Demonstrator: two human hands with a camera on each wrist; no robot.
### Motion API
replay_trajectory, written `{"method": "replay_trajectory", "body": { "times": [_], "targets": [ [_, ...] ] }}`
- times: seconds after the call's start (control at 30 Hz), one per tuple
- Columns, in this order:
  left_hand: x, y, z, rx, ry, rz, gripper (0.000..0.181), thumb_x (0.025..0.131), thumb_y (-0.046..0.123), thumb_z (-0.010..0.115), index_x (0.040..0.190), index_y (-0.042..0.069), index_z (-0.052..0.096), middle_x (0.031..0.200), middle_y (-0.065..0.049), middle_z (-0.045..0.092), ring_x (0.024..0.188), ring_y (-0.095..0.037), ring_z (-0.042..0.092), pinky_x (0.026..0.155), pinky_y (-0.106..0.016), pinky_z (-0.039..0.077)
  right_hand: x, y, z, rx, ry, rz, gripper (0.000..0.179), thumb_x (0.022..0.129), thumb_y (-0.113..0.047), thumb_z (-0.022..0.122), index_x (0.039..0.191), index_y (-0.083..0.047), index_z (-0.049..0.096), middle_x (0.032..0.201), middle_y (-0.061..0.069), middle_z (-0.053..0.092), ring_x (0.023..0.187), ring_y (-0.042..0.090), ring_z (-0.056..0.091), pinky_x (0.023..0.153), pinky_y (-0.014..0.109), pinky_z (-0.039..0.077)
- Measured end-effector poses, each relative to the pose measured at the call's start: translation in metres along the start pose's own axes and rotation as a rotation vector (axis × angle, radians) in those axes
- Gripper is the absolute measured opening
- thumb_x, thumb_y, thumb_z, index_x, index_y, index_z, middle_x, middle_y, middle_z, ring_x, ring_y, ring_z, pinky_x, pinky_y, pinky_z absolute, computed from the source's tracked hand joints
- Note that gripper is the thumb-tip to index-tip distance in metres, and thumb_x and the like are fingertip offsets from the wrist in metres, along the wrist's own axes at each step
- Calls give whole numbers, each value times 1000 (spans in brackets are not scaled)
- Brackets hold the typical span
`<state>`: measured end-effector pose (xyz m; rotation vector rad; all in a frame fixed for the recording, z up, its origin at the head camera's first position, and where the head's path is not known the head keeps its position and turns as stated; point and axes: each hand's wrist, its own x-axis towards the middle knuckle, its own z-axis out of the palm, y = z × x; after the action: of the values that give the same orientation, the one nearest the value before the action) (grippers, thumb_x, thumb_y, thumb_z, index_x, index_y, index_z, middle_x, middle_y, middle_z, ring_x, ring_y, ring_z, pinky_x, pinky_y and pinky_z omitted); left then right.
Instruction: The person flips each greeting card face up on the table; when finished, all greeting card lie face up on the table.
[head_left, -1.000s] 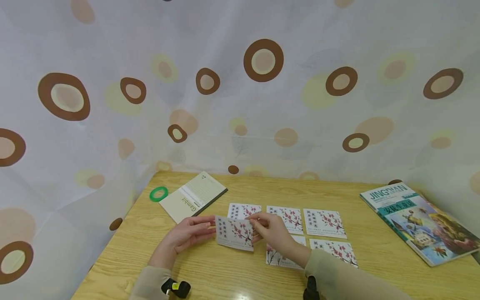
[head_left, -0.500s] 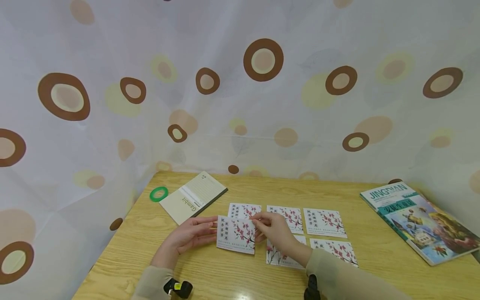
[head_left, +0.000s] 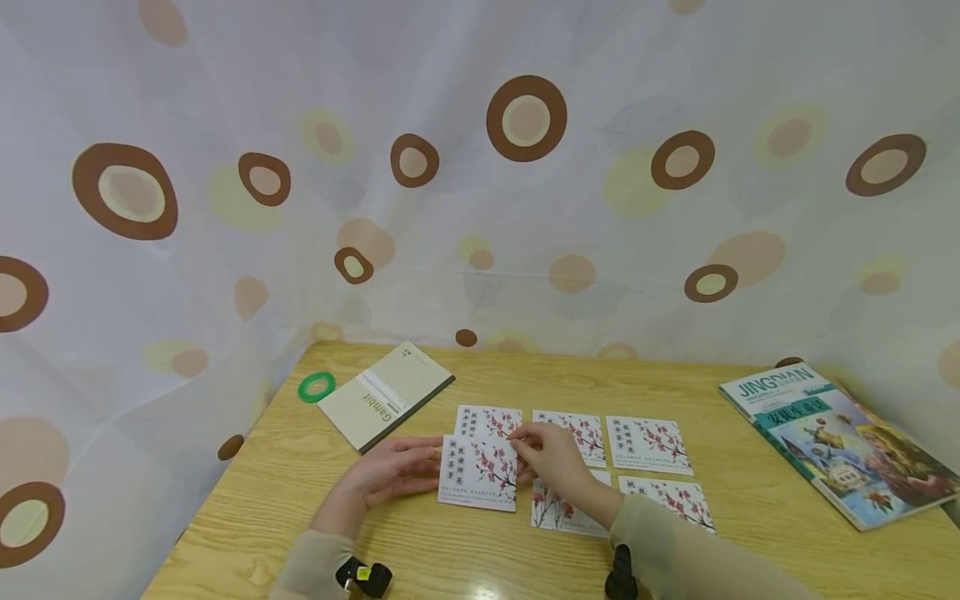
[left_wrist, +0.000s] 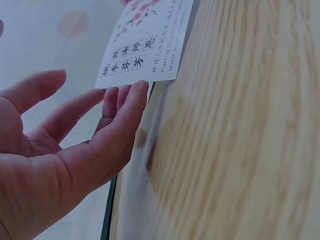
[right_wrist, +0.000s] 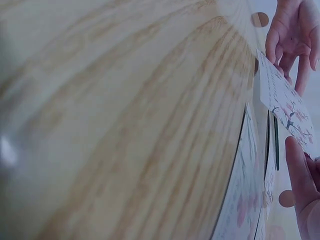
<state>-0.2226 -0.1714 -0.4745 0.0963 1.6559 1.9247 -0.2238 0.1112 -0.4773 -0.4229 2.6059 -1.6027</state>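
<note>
My right hand [head_left: 553,460] pinches the right edge of a white greeting card [head_left: 477,475] printed with pink blossoms and dark Chinese characters. At the card's left edge is my left hand [head_left: 390,477]. In the left wrist view the fingertips [left_wrist: 140,87] meet that edge from beneath, while the thumb [left_wrist: 45,85] stands apart. The held card overlaps a matching card [head_left: 480,419] behind it. Two more, a middle card [head_left: 588,433] and a right card [head_left: 649,444], complete that row. Nearer lie a card [head_left: 555,517], partly under my right forearm, and another card [head_left: 675,502].
A green tape roll [head_left: 317,387] and a cream notebook [head_left: 386,396] lie at the back left of the wooden table [head_left: 450,558]. To the right is a colourful magazine [head_left: 843,446]. A patterned curtain [head_left: 600,317] hangs behind and at the left.
The held card has come slightly right and nearer, its printed face turning from shade to bright and more upward. My left hand has followed it a little to the right.
</note>
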Motion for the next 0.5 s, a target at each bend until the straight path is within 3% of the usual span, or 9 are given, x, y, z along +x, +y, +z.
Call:
{"method": "replay_trajectory", "body": {
  "times": [0.33,0.5],
  "targets": [
    [4,-2,5,19,11,-17,52,104,15,50,148,-9,36,120,-11,65,103,-16,65,99,-39,53,2,0,-2,-1,-59,68,15,92,1,64,106,2,69,73,9,66,54,23,67,52,30,58],
    [4,-3,5,21,19,-31,51,104,15,49,148,-8,37,119,-11,65,103,-16,65,96,-37,55,3,4,0,-46,-54,61,14,88,2,68,101,-1,70,75,7,68,53,19,68,51,27,57]
  ]
}}
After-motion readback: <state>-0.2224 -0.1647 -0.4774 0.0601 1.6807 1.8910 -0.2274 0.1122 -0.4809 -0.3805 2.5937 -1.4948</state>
